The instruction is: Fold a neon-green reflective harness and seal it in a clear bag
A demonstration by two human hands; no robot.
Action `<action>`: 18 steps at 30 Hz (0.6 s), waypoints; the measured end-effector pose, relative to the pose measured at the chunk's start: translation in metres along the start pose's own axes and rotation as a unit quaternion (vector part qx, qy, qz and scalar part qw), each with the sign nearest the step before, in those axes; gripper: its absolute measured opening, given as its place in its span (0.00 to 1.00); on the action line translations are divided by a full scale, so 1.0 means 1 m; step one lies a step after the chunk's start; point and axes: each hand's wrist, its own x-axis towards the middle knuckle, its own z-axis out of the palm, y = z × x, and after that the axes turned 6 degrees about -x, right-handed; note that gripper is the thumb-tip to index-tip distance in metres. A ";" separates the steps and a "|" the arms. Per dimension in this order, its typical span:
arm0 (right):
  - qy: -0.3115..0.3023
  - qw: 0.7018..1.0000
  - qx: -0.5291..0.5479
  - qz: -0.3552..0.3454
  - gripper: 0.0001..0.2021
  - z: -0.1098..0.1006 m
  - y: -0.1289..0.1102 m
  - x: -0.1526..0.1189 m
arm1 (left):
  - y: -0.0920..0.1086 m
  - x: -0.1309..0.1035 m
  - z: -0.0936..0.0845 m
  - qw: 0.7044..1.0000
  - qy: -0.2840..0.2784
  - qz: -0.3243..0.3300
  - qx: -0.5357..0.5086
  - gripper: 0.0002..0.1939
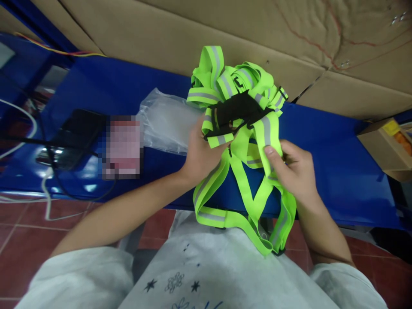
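Observation:
Between my hands hangs a neon-green reflective harness (242,175) with grey stripes and a black fabric patch (236,110). My left hand (206,150) is closed around the harness by the black patch; its fingertips are mostly hidden behind the straps. With thumb and fingers, my right hand (294,169) pinches one striped strap on the right side. Loops of strap droop over the table's front edge toward my shirt. Behind the held part, more bundled green straps (225,83) lie heaped on the blue table. A clear plastic bag (170,122) lies just left of my left hand.
The blue table (334,171) backs onto brown cardboard panels (193,30). On the left are a black device (77,133), cables (48,150) and a blurred-out pinkish item (124,148). An open cardboard box (386,146) with yellow and orange contents stands at the right end.

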 end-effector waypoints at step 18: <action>0.039 0.966 -0.184 -0.175 0.20 0.015 0.006 0.002 | 0.010 -0.019 0.015 0.980 -0.155 -0.106 -0.061 0.22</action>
